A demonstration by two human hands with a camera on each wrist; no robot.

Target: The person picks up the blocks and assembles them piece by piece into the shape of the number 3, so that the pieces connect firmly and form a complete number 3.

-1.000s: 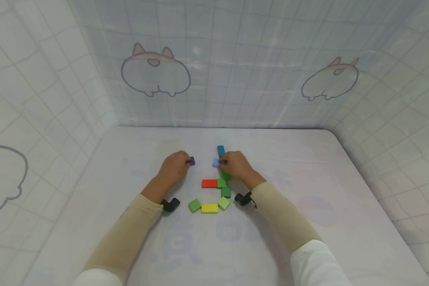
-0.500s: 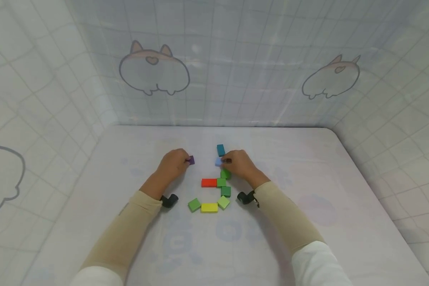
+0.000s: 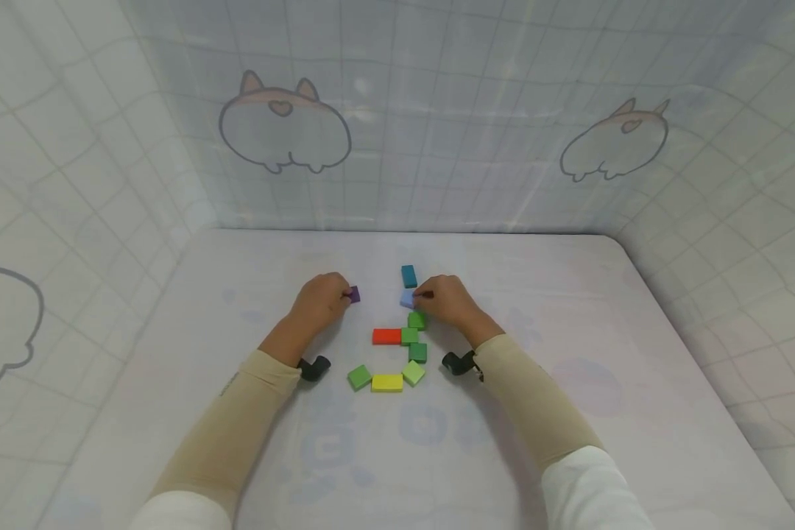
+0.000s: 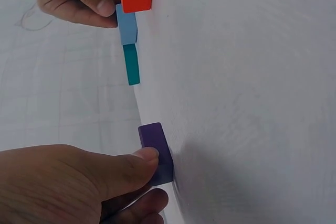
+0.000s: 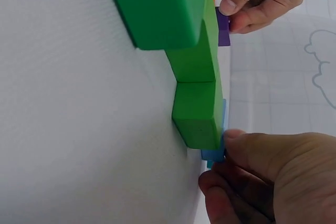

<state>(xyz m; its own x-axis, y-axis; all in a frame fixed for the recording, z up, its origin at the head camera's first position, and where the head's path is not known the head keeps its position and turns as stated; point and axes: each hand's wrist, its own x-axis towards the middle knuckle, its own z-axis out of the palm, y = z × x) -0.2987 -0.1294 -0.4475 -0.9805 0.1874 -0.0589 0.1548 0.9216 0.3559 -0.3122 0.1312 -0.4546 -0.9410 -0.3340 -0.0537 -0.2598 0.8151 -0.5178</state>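
My left hand [image 3: 321, 300] pinches a small purple block [image 4: 161, 153] between thumb and fingers, at the left of the block layout on the table. Over on the right, my right hand [image 3: 447, 298] grips the right side of a light blue block [image 3: 407, 298]. That block lies between a teal block [image 3: 408, 276] on its far side and a green block [image 3: 417, 321] on its near side. In the right wrist view the green blocks partly hide the light blue block [image 5: 211, 154]. The left wrist view has the purple block standing against the white surface under my thumb.
Nearer me lie a red block [image 3: 387, 336] touching a green block [image 3: 409, 336], and a darker green block [image 3: 418, 353]. A yellow block [image 3: 387, 383] sits between two light green blocks [image 3: 360, 377]. A patterned curtain [image 3: 437, 147] rises behind the table.
My right hand has shifted slightly right with the light blue block, uncovering more of the teal and green blocks. The left hand keeps its pinch on the purple block, nearly still.
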